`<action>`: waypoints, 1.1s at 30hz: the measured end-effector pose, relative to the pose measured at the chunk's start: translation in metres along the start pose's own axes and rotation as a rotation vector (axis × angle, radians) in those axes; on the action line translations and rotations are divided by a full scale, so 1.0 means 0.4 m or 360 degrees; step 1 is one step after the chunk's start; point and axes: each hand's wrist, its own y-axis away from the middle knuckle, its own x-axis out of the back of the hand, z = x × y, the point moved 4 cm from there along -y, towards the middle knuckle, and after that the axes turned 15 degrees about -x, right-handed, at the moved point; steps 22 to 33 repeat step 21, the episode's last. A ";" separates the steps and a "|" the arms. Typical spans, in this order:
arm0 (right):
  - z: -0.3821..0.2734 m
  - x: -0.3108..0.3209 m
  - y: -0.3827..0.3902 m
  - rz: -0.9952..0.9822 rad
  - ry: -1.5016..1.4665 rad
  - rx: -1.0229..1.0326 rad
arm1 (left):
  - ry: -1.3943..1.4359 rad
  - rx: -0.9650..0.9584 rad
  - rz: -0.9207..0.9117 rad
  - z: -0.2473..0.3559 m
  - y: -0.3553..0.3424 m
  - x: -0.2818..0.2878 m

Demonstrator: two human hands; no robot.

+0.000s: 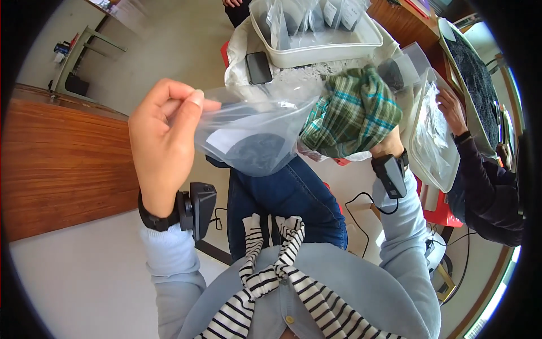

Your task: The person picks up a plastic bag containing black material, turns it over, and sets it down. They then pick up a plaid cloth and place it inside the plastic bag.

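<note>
My left hand [166, 133] pinches the left edge of a clear plastic bag [271, 116] between thumb and fingers. Inside the bag lie a dark round disc [259, 151] and a white paper label [224, 139]. At the bag's right end, my right hand [387, 143] holds a bunched green plaid cloth [358, 110] against it. The cloth hides most of that hand, its fingers included. The bag hangs tilted above my lap, stretched between both hands.
Ahead, a white bin [324, 53] holds several bagged dark discs. A black phone [258, 68] lies beside it. At right, another person's hand [451, 110] reaches over a white tray [420, 152] of plastic bags. A wooden panel [68, 164] stands at left.
</note>
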 end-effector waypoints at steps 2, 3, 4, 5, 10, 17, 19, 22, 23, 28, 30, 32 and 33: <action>0.010 -0.014 0.011 0.0029 -0.0168 -0.0070 | -0.0004 0.0008 -0.0004 -0.017 -0.011 0.004; 0.013 -0.018 0.026 0.0042 -0.0252 -0.0104 | -0.0004 0.0015 -0.0004 -0.024 -0.015 0.006; 0.020 -0.034 0.010 0.0054 -0.0336 -0.0139 | -0.0004 0.0021 -0.0004 -0.028 -0.017 0.006; 0.024 -0.043 0.012 0.0071 -0.0418 -0.0174 | -0.0006 0.0021 -0.0007 -0.030 -0.020 0.004; 0.045 -0.047 -0.009 0.0136 -0.0530 -0.0261 | 0.0042 0.0006 0.0003 -0.034 -0.031 -0.003; 0.051 -0.079 -0.021 0.0240 0.0275 -0.0175 | 0.0018 -0.0011 -0.0029 -0.039 -0.017 0.006; 0.057 -0.078 -0.024 0.0367 -0.0486 -0.0442 | 0.0305 -0.0077 0.0069 -0.043 -0.007 0.014; 0.055 -0.085 -0.028 0.0384 -0.0798 -0.0620 | 0.0447 -0.0111 0.0126 -0.047 0.002 0.023; 0.055 -0.085 -0.028 0.0384 -0.0798 -0.0620 | 0.0447 -0.0111 0.0126 -0.047 0.002 0.023; 0.055 -0.085 -0.028 0.0384 -0.0798 -0.0620 | 0.0447 -0.0111 0.0126 -0.047 0.002 0.023; 0.055 -0.085 -0.028 0.0384 -0.0798 -0.0620 | 0.0447 -0.0111 0.0126 -0.047 0.002 0.023; 0.055 -0.085 -0.028 0.0384 -0.0798 -0.0620 | 0.0447 -0.0111 0.0126 -0.047 0.002 0.023; 0.055 -0.085 -0.028 0.0384 -0.0798 -0.0620 | 0.0447 -0.0111 0.0126 -0.047 0.002 0.023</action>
